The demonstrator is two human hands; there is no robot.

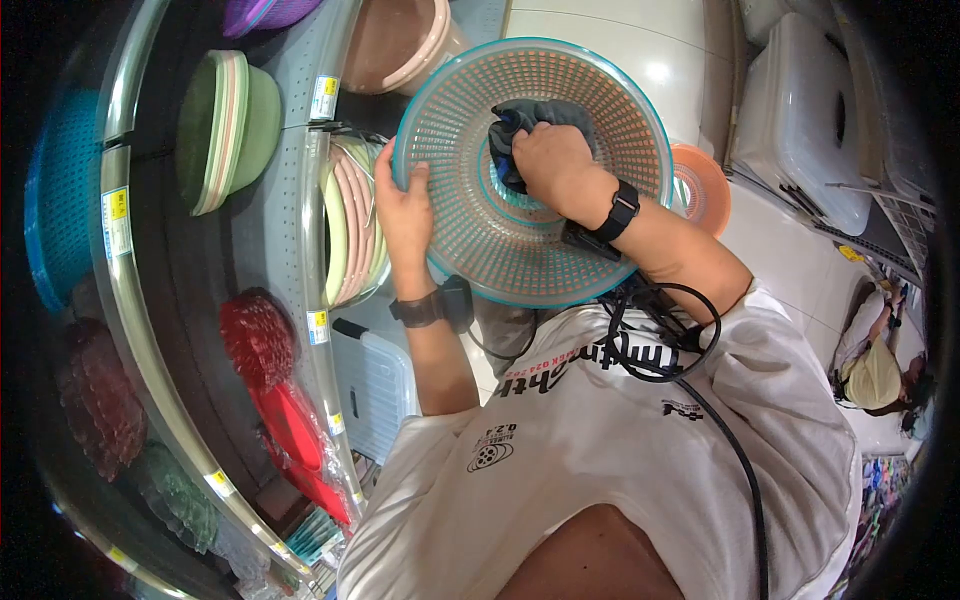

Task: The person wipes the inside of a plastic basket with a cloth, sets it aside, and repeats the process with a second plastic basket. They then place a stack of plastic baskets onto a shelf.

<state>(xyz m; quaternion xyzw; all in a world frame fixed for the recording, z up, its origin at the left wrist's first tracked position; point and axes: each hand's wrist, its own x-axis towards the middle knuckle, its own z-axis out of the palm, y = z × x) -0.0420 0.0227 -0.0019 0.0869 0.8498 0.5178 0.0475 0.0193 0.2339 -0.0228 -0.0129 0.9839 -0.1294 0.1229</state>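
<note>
A round plastic basket with a perforated wall and a turquoise rim is held in front of my chest, its opening facing me. My left hand grips the rim on the left, thumb inside and fingers outside. Inside the basket, near its bottom, my right hand is closed on a dark grey cloth. Part of the cloth is hidden under my fingers. An orange basket shows behind the turquoise rim on the right.
Shelves on the left carry stacked green basins, a brown basin, a blue basket and red plastic ware. Translucent storage boxes stand at the right. A black cable runs across my shirt.
</note>
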